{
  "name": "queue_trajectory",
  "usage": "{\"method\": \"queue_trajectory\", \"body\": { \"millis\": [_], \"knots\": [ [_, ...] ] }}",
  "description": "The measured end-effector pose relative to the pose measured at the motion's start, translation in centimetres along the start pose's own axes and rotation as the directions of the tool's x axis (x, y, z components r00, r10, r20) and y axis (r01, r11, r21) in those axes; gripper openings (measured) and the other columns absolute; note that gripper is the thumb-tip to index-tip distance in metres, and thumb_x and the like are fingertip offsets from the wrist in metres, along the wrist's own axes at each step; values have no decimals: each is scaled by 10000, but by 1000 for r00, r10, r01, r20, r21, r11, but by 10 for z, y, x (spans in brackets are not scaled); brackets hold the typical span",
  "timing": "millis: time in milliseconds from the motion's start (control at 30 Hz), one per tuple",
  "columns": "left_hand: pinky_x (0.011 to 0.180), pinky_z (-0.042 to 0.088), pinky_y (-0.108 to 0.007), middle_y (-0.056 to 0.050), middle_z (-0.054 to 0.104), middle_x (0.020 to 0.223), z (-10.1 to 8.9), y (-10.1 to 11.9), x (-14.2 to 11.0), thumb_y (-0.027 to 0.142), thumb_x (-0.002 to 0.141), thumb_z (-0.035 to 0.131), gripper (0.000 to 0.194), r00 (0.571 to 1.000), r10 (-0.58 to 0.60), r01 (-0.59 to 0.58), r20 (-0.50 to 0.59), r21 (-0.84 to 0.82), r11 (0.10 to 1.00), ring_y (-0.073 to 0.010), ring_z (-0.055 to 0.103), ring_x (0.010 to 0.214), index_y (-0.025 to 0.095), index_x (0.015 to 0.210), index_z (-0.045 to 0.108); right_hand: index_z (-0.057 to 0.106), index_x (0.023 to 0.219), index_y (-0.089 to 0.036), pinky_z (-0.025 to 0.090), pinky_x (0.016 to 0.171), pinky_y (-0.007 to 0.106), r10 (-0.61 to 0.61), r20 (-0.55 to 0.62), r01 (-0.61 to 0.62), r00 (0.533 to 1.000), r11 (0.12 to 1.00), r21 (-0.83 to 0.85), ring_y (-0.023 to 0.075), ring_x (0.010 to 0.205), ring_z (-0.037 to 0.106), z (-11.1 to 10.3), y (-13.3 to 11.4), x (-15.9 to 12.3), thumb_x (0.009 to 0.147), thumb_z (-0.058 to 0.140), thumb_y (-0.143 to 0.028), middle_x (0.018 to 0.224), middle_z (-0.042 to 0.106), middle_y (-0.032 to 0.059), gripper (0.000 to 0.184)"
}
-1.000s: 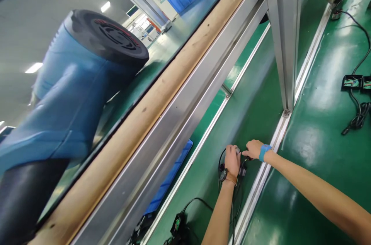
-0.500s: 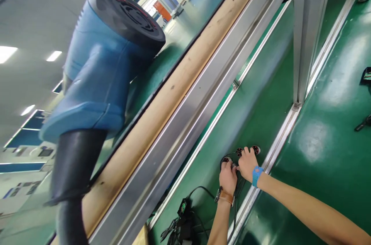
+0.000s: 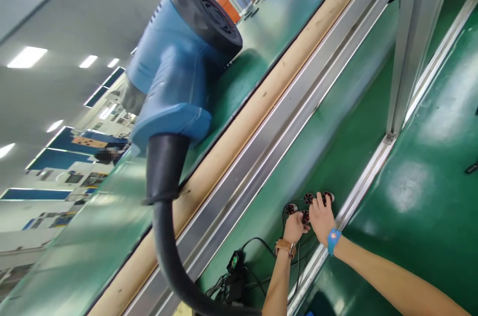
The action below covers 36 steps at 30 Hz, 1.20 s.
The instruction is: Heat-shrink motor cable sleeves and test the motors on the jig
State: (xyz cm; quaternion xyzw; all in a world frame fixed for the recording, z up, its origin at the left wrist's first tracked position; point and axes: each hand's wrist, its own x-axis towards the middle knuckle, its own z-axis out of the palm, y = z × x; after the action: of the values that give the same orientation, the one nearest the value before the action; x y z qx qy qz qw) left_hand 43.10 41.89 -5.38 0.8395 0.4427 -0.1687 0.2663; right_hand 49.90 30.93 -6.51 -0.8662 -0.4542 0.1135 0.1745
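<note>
Down on the green lower shelf, my left hand (image 3: 295, 228), with a brown watch strap at the wrist, has its thumb and fingers closed round a small round black part with reddish marks (image 3: 305, 216). Beside it, my right hand (image 3: 321, 214), wearing a blue wristband, curls its fingertips over a similar round part with a silvery rim (image 3: 328, 198). Two more such discs lie by the hands: one left disc (image 3: 291, 209) and one middle disc (image 3: 308, 198). Thin black cables run near the left wrist.
A large blue power tool (image 3: 175, 67) with a thick black cord (image 3: 168, 246) lies on the bench above. The bench's wooden edge (image 3: 261, 96) and metal rail slant across. A metal post (image 3: 411, 52) stands right. Black adapters and cables (image 3: 235, 281) lie lower down.
The view has shifted, so the power tool sits farther right. My left hand has drawn back from the left disc and now holds the neighbouring one. My right fingers have moved onto the right disc.
</note>
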Motion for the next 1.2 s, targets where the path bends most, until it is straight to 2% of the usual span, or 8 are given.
{"method": "queue_trajectory", "body": {
  "millis": [100, 200, 367, 500, 600, 733, 967, 1200],
  "knots": [
    [652, 518, -264, -106, 744, 731, 0, -2, 0, 233, 971, 452, 335, 998, -11, 15, -68, 61, 998, -207, 727, 695, 156, 731, 674, 716, 1110, -78, 230, 1154, 668, -147, 22, 147, 989, 989, -16, 396, 1385, 382, -5, 5, -4, 914, 468, -143, 1274, 617, 234, 323],
    [791, 504, -319, -160, 756, 833, -7, -15, -8, 238, 922, 535, 272, 985, 2, 20, -172, 131, 991, -278, 730, 883, 159, 703, 676, 659, 1211, -76, 262, 1183, 568, -269, -61, 274, 961, 957, 97, 364, 1406, 349, -20, 34, -5, 880, 513, -181, 1306, 590, 208, 376],
    [852, 515, -360, -146, 744, 992, -17, -63, -18, 368, 990, 373, 385, 876, -17, 40, -483, 37, 999, -263, 713, 928, 138, 1155, 635, 336, 1535, -127, 397, 1067, 506, -380, 100, 358, 919, 915, 186, 363, 1349, 397, -16, 89, 5, 699, 677, -167, 1568, 329, 209, 904],
    [1054, 444, -455, -210, 632, 1219, -17, -84, -2, 429, 931, 476, 525, 796, 53, 11, -603, 103, 995, -319, 594, 1176, 78, 1315, 545, 336, 1525, -257, 460, 924, 454, -469, 127, 459, 874, 883, 99, 314, 1160, 530, 8, 77, 21, 808, 708, -212, 1471, 438, 174, 809],
    [1103, 366, -534, -229, 597, 1262, -19, -87, 13, 415, 915, 501, 497, 876, 24, 53, -482, 145, 988, -372, 513, 1254, 91, 1283, 578, 425, 1437, -239, 472, 861, 410, -529, 143, 523, 836, 849, 80, 275, 1034, 565, 18, 57, 31, 808, 759, -278, 1291, 547, 134, 713],
    [954, 479, -428, -140, 705, 1031, -17, -89, 22, 343, 917, 481, 280, 981, 6, 0, -194, 28, 1000, -289, 640, 1016, 148, 1020, 653, 465, 1358, -185, 491, 801, 406, -572, 152, 562, 806, 820, 105, 283, 987, 565, 21, 44, 37, 703, 835, -514, 1281, 531, 134, 821],
    [924, 508, -365, -121, 731, 1053, -10, -76, 13, 450, 966, 378, 419, 992, 113, -118, -47, -130, 984, -234, 667, 964, 159, 1003, 677, 514, 1256, -110, 495, 853, 444, -551, 106, 535, 828, 832, 148, 295, 1013, 569, 33, 31, 29, 710, 780, -595, 1423, 455, 204, 777],
    [1045, 492, -412, -90, 713, 1230, -19, -87, -30, 315, 904, 465, 446, 988, 150, -156, -42, -326, 933, -254, 638, 1163, 180, 1304, 607, 463, 1361, -68, 401, 1008, 517, -521, 15, 502, 853, 829, 246, 385, 1244, 433, 41, 23, 19, 655, 785, -646, 1448, 431, 250, 967]
  ]
}}
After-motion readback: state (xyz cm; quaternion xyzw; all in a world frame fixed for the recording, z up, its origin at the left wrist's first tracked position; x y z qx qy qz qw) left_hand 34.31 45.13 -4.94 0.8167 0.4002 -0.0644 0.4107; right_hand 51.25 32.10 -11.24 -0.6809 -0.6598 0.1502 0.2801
